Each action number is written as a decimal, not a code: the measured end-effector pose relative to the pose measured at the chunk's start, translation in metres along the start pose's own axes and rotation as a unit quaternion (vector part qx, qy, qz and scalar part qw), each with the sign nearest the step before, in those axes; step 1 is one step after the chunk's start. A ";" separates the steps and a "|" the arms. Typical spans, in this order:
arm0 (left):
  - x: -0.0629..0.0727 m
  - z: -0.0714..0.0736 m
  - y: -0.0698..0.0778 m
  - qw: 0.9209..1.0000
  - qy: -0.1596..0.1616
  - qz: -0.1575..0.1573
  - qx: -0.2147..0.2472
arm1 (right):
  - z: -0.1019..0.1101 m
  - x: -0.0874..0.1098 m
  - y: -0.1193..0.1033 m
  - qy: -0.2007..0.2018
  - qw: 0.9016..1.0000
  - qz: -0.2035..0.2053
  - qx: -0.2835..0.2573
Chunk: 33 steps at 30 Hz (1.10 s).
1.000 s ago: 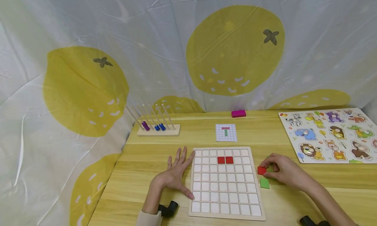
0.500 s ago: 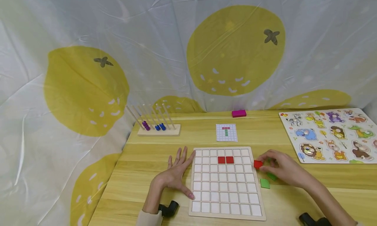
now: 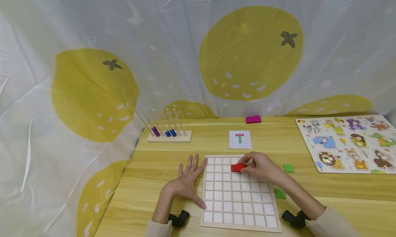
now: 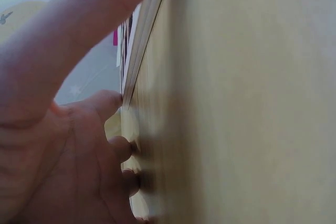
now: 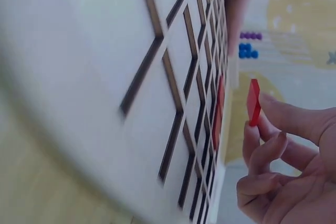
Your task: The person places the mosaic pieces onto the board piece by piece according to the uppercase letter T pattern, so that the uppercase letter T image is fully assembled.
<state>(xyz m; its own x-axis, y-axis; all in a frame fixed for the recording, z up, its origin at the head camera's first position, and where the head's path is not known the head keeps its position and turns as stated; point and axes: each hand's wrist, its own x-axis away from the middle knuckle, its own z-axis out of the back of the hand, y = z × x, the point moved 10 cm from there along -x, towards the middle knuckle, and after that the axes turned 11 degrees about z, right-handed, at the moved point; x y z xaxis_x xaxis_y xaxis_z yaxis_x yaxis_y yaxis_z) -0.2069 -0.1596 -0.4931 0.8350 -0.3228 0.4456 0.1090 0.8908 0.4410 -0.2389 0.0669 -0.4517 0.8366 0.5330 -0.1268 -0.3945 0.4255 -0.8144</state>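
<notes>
The left sleeve and right sleeve are cut from plain, pale-beige cloth and are ended short of the wrist; the left hand and right hand are left bare. The left wrist camera and right wrist camera are housed in black, with stubby, rounded ends.

The table and grid board look wooden. The curtain looks like shiny, wrinkly cloth. The pattern card looks like paper. The red tile looks smooth.
</notes>
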 end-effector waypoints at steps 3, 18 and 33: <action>0.000 0.000 0.000 1.000 0.000 0.001 0.000 | -0.014 -0.013 -0.005 -0.013 1.000 0.016 -0.003; 0.000 0.000 0.000 1.000 0.001 0.003 0.004 | -0.037 -0.034 -0.005 -0.010 0.999 -0.010 0.049; -0.001 0.000 -0.001 1.000 0.001 0.005 0.003 | -0.036 -0.037 0.000 0.004 0.999 -0.021 0.029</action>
<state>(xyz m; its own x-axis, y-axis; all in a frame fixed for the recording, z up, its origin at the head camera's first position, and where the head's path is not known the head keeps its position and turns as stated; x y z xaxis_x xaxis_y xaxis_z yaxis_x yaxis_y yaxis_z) -0.2074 -0.1602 -0.4941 0.8375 -0.3129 0.4479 0.0974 0.8922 0.4411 -0.2563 0.0203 -0.4673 0.8553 0.5088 -0.0983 -0.3809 0.4887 -0.7849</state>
